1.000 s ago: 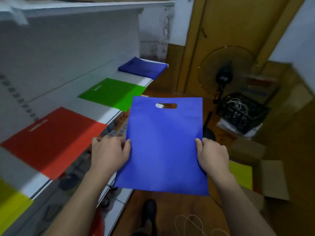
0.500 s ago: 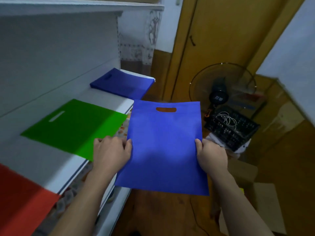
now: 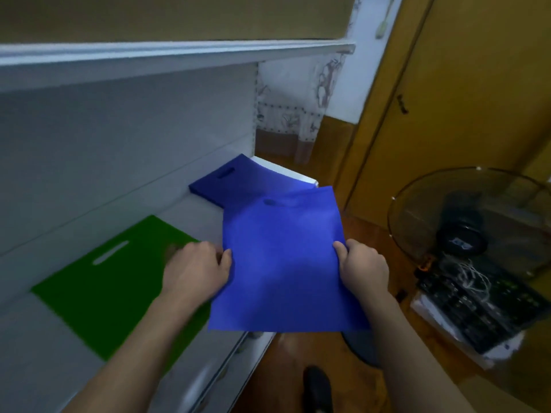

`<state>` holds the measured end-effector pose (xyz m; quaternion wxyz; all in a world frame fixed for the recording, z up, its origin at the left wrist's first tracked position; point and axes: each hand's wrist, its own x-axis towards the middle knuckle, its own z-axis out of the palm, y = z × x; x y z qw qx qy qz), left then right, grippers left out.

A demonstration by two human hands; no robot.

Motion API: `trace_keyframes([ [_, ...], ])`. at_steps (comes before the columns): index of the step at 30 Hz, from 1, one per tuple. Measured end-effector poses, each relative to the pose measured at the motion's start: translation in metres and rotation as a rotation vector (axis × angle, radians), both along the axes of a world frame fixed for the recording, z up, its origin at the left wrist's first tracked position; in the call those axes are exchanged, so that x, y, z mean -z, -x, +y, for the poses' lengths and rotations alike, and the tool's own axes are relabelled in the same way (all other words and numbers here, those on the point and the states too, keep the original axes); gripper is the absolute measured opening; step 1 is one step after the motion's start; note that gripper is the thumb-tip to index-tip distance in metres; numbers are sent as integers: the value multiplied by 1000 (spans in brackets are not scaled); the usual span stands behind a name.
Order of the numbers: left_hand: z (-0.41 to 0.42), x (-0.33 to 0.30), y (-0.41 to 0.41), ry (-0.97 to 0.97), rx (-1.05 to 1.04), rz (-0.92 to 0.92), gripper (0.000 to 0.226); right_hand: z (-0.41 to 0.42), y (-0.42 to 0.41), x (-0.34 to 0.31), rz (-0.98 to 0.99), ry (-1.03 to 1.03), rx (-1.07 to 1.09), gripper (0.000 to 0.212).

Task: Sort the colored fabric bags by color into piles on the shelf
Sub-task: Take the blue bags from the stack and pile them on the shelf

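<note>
Blue bag (image 3: pixel 283 263): thin, light, floppy fabric; left hand (image 3: pixel 195 271) and right hand (image 3: pixel 362 268) pinch opposite side edges; likely sags unsupported.

Dim, bluish indoor light, soft overall.
I see motion blur on the left hand (image 3: pixel 195 271); shelf (image 3: pixel 185 52) lines bow toward the edges.
</note>
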<state>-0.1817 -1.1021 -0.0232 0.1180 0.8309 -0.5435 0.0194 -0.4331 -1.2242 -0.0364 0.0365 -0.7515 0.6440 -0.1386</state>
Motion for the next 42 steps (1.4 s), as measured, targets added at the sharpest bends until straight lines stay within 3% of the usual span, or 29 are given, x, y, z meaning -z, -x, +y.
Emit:
trace_keyframes([
  [2,-19,3,-9,15,-52,50,45,-42,-22,2,19,-29,-60,40],
  [5,-51,13,-19,26,-172,-33,46,-104,-53,3,48,-20,-163,39],
  [13,-160,36,-14,-96,-430,81,43,-264,-125,3,69,43,-478,39],
  [19,-204,50,-5,-212,-559,142,44,-331,-172,7,135,-52,-619,39],
  [27,-232,57,2,-378,-790,222,44,-371,-192,48,80,-66,-717,37],
  [42,-239,63,-10,-326,-867,173,45,-381,-201,59,-55,-149,-775,29],
])
